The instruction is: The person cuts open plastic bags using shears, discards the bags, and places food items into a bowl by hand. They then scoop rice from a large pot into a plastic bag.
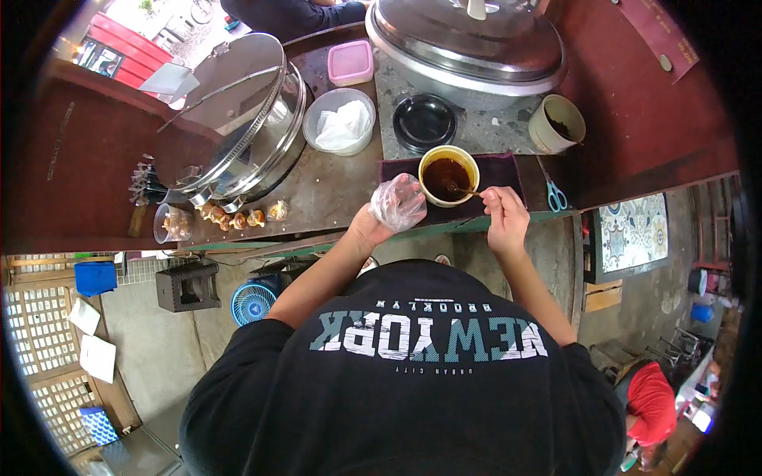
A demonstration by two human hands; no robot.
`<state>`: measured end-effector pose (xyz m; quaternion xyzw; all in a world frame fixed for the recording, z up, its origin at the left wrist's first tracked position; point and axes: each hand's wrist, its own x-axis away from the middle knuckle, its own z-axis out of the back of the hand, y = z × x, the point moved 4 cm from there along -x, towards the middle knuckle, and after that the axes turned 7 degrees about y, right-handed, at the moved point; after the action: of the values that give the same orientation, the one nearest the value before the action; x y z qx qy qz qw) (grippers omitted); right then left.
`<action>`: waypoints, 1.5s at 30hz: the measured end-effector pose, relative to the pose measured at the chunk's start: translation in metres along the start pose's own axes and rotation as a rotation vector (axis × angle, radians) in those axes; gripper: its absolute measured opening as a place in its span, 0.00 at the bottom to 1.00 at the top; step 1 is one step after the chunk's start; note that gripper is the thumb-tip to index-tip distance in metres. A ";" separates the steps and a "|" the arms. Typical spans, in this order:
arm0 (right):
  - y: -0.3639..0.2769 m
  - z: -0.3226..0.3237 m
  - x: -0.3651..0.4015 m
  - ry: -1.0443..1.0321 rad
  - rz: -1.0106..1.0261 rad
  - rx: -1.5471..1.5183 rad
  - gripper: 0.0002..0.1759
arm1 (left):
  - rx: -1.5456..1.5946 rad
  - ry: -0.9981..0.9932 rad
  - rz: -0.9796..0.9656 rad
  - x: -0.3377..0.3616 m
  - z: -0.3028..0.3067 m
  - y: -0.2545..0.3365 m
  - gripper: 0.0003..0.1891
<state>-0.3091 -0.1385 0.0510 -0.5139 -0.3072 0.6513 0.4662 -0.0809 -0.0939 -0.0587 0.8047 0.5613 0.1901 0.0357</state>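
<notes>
A small clear plastic bag [399, 201] is in my left hand [371, 226], its film covering the fingers beside the tub. With closed fingers my right hand [506, 216] grips the handle of a spoon [470, 193]. The spoon's bowl end dips into dark brown sauce [446, 176]. That sauce lies in a round, pale yellow tub [426, 189], which stands on a dark cloth [508, 170] between my two hands.
Behind the tub are black plates [425, 123] and a large lidded pot [468, 75]. Scissors [554, 190] and another tub [556, 127] stand right. Left are a tissue container [340, 123], a steel pot [262, 163], tied sauce bags [238, 220] and a plastic cup [171, 224].
</notes>
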 end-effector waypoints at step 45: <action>0.072 -0.005 0.002 0.262 -0.601 -0.666 0.14 | 0.072 -0.114 0.008 0.000 -0.006 -0.003 0.18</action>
<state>-0.3257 -0.1639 -0.0145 -0.6017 -0.5735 0.2828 0.4786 -0.0857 -0.0940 -0.0540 0.8174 0.5614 0.1236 0.0377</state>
